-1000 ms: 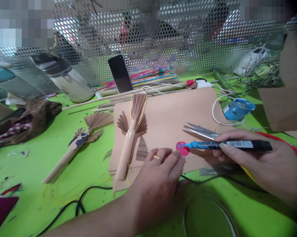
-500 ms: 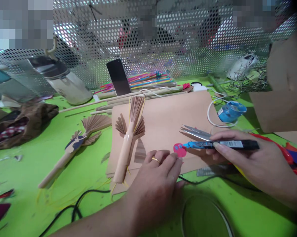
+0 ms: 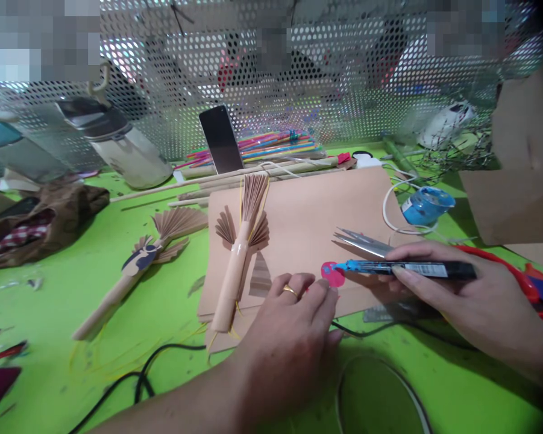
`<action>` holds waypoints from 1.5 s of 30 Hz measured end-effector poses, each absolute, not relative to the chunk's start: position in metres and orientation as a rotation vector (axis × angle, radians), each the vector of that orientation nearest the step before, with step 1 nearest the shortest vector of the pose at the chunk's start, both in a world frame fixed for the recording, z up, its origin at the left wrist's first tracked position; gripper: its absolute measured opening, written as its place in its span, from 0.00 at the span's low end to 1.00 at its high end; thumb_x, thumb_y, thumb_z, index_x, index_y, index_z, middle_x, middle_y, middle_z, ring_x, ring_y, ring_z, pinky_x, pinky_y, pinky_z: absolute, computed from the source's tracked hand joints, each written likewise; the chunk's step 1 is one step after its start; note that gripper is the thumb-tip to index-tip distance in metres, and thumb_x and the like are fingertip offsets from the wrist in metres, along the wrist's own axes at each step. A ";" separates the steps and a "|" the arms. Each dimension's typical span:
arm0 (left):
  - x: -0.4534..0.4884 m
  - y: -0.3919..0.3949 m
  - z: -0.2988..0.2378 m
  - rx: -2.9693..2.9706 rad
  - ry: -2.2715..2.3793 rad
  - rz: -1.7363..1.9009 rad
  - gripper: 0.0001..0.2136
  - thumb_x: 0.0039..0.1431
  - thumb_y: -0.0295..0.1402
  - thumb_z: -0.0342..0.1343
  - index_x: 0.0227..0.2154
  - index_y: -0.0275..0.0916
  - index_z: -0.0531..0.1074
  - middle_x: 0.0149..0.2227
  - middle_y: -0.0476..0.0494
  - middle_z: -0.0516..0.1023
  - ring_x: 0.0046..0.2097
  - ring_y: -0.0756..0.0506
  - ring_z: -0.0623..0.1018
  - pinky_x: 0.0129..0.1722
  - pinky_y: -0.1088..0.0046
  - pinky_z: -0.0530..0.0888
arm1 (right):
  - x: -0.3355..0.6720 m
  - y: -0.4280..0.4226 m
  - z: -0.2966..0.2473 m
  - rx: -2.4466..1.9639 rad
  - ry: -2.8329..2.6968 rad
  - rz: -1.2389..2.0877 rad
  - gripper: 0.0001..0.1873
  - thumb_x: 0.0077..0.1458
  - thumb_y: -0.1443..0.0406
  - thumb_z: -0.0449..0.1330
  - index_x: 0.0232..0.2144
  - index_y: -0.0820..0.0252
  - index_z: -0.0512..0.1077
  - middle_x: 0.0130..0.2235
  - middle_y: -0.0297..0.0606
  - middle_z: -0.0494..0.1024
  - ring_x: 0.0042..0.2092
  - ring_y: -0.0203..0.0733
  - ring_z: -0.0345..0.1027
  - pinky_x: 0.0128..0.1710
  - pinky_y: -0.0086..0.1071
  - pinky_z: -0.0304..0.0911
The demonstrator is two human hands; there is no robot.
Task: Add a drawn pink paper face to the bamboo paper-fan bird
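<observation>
In my right hand (image 3: 461, 295) is a black-barrelled paint marker (image 3: 416, 269) with a blue, paint-smeared front end. Its tip meets a small red paper disc (image 3: 332, 276) bearing blue marks. My left hand (image 3: 293, 325), wearing a ring, presses its bent fingertips on the disc's near left edge. Brown paper sheets (image 3: 307, 211) lie under the disc. Metal scissors (image 3: 366, 242) with red handles run behind my right hand; whether it grips them I cannot tell. Left of my left hand lies a rolled-paper bird (image 3: 232, 271) with pleated wings and tail.
A second paper bird (image 3: 135, 265) with a dark patch lies on the green table (image 3: 40, 313). Behind are wooden sticks (image 3: 190, 188), a leaning phone (image 3: 221, 141) and a bottle (image 3: 135, 157). A blue paint jar (image 3: 427, 206) stands right. Black cable (image 3: 172, 348) crosses the front.
The view has shifted slightly, so everything sits a little farther right. The marker tip has moved slightly left over the red disc, where the blue marks look more joined. Both hands keep their pose.
</observation>
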State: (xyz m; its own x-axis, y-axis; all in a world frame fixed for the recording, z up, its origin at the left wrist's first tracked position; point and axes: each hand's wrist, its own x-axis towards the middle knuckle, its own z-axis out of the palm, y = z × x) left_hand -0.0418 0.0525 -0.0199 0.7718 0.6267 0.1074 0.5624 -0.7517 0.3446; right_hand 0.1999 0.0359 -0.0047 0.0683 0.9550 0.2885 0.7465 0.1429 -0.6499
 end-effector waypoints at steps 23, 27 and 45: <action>-0.040 0.054 -0.017 2.651 0.925 0.286 0.17 0.63 0.33 0.49 0.54 0.35 0.65 0.49 0.39 0.72 0.51 0.37 0.64 0.52 0.51 0.64 | 0.200 0.035 -0.006 -1.629 -1.682 0.463 0.07 0.54 0.59 0.60 0.37 0.50 0.74 0.37 0.32 0.80 0.36 0.40 0.75 0.33 0.29 0.71; -0.041 0.054 -0.017 2.650 0.926 0.291 0.17 0.63 0.33 0.50 0.53 0.35 0.65 0.49 0.40 0.72 0.52 0.37 0.64 0.52 0.51 0.64 | 0.198 0.036 -0.005 -1.642 -1.570 0.476 0.05 0.53 0.59 0.61 0.34 0.50 0.73 0.33 0.31 0.79 0.30 0.38 0.73 0.27 0.28 0.70; -0.041 0.054 -0.016 2.647 0.927 0.299 0.17 0.63 0.33 0.50 0.53 0.35 0.65 0.50 0.39 0.72 0.52 0.37 0.64 0.53 0.50 0.64 | 0.203 0.034 -0.010 -1.640 -1.747 0.498 0.07 0.55 0.59 0.61 0.38 0.49 0.72 0.38 0.32 0.79 0.39 0.42 0.75 0.32 0.30 0.70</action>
